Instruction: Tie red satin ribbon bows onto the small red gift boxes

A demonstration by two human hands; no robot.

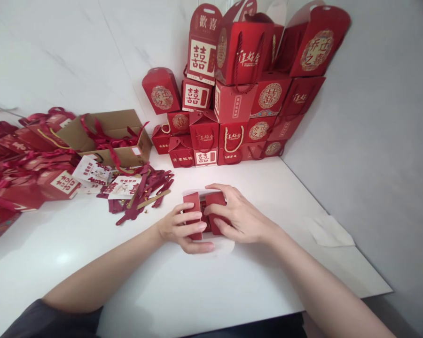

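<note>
Both of my hands hold a small red paper box (205,206) with white inner flaps, resting on the white table (169,291) in front of me. My left hand (183,228) grips its left side, fingers curled over the red flap. My right hand (234,213) wraps over the top and right side, fingers pressed on the flaps. The inside of the box is mostly hidden by my fingers.
A tall stack of finished red gift boxes (239,94) fills the back corner against the wall. An open cardboard carton (109,136) with red ribbons stands at the left, beside flat red boxes (17,169), loose red strips and cards (141,192). A crumpled white sheet (329,232) lies near the right edge.
</note>
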